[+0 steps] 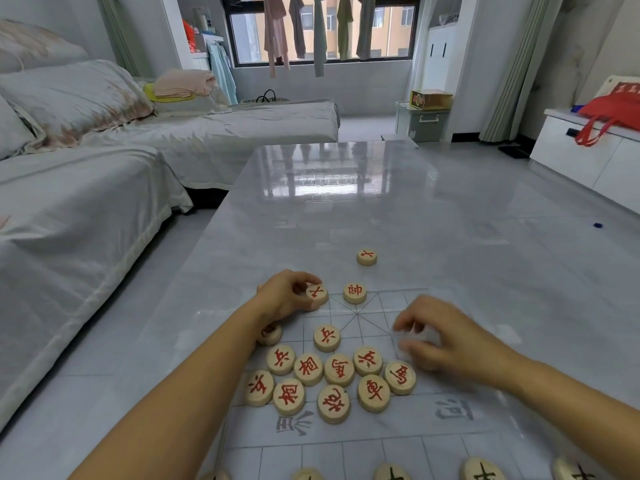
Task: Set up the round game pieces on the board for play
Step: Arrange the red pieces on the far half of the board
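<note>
- The thin translucent game board (381, 445), printed with grey grid lines, lies flat on the glossy grey table (346, 202). Its far edge carries the crossed diagonal lines that mark the centre squares.
- The cluster of round pale wooden pieces with red characters (339, 370) lies unsorted in the middle of the board, the discs touching or just beside one another. This is judged to be the supply waiting to be placed.
- One red-marked centre piece (355, 293) sits alone on the far edge line at the crossed diagonals, probably its starting point.
- One stray red-marked piece (366, 257) lies on the bare table beyond the board's far edge, well apart from the cluster.
- The black-marked pieces (479, 472) stand spaced along the near edge, apparently already in a row.
- The left hand (284, 296) reaches in from near left with its wrist low over the board. Thumb and fingertips pinch a red-marked held piece (317, 294), face up, just left of the centre piece, which suggests it is being placed on the neighbouring point.
- The right hand (440, 337) hovers palm down over the board's right side, fingers curled downward. Motion blur makes it impossible to tell whether it holds anything.
</note>
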`<state>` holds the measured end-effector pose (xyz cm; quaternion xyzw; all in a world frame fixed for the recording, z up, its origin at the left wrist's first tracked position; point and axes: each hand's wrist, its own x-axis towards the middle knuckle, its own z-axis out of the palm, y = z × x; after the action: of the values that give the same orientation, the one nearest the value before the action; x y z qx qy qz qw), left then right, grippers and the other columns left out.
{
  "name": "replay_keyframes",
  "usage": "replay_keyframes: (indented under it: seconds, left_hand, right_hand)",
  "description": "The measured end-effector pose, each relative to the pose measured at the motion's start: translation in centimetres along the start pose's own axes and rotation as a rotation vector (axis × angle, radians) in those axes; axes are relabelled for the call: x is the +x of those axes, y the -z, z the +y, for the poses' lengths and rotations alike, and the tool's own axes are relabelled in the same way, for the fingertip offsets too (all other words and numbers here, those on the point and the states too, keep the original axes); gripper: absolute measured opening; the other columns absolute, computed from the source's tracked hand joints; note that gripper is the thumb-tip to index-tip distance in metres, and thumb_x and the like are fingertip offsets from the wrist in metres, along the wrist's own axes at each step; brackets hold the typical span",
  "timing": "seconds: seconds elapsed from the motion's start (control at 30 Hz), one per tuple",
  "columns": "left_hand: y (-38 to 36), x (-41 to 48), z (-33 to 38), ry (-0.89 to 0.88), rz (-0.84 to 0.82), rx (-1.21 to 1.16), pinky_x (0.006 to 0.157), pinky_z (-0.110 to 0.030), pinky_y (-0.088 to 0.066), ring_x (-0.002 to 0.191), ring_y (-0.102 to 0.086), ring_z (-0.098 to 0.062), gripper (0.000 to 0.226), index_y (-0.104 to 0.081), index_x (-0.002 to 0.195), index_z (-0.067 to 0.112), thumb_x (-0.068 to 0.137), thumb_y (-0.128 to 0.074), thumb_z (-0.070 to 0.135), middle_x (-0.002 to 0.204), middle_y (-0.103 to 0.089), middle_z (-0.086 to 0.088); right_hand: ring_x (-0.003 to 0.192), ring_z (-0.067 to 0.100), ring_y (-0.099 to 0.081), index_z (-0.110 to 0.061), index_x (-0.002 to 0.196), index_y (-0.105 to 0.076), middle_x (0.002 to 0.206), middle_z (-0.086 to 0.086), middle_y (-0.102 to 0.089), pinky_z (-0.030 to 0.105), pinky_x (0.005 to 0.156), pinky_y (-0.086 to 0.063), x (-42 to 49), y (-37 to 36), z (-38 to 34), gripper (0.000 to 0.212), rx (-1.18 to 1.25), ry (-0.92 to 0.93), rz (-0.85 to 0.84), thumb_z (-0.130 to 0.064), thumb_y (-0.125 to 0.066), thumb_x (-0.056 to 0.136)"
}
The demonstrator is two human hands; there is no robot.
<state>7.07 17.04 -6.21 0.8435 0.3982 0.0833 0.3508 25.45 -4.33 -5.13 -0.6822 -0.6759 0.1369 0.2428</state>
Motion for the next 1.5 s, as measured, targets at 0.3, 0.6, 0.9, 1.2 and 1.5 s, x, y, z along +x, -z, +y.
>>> replay_keyframes:
  seconds: [0.3, 0.6, 0.9, 1.2, 1.5]
  left_hand:
    - [1.4, -0.6, -0.4, 0.034, -0.085, -0.201, 0.062, -0.006, -0.046, 0.077, -0.047, -0.006, 0.050, -0.053, 0.117, 0.013, 0.072, -0.074, 0.002, 0.089, -0.051, 0.005]
    - [0.3, 0.5, -0.3, 0.041, -0.053, -0.075, 0.088, -0.033, -0.044, 0.084, -0.048, -0.013, 0.048, -0.057, 0.106, 0.022, 0.065, -0.082, 0.021, 0.092, -0.052, 0.006]
    - [0.0, 1.3, -1.1, 0.034, -0.037, -0.079, 0.099, -0.041, -0.040, 0.078, -0.047, -0.009, 0.045, -0.056, 0.095, 0.028, 0.060, -0.084, 0.025, 0.083, -0.051, 0.013]
    - [0.1, 1.0, -0.4, 0.048, -0.040, -0.067, 0.092, -0.039, -0.043, 0.082, -0.048, -0.015, 0.045, -0.057, 0.097, 0.022, 0.061, -0.084, 0.019, 0.086, -0.052, 0.007]
    - [0.1, 0.7, 0.0, 0.057, -0.019, -0.096, 0.081, -0.035, -0.045, 0.078, -0.046, -0.015, 0.039, -0.054, 0.090, 0.020, 0.064, -0.083, 0.015, 0.084, -0.051, 0.003]
  right_hand:
    - [0.099, 0.003, -0.043, -0.035, 0.112, -0.055, 0.106, -0.015, -0.047, 0.021, 0.090, -0.039, -0.7, -2.4, -4.6, 0.029, -0.165, 0.118, -0.227, -0.047, -0.051, 0.086]
    - [0.113, 0.020, -0.050, -0.014, 0.124, -0.054, 0.130, 0.007, -0.051, 0.030, 0.094, -0.042, 10.5, 0.7, 2.8, 0.031, -0.186, -0.215, 0.120, -0.014, -0.043, 0.095]
    - [0.108, 0.024, -0.052, -0.011, 0.121, -0.058, 0.125, 0.009, -0.053, 0.030, 0.095, -0.042, 14.7, -0.9, 4.3, 0.031, -0.201, -0.196, -0.046, -0.021, -0.046, 0.094]
    - [0.098, -0.002, -0.047, -0.027, 0.129, -0.042, 0.117, -0.010, -0.045, 0.003, 0.076, -0.041, 2.9, 2.7, 5.8, 0.060, 0.129, -0.294, -0.111, -0.016, -0.072, 0.079]
    - [0.086, 0.012, -0.051, -0.023, 0.106, -0.055, 0.100, -0.004, -0.050, 0.024, 0.077, -0.043, 4.7, 0.1, 5.3, 0.036, 0.016, -0.379, 0.079, -0.035, -0.072, 0.076]
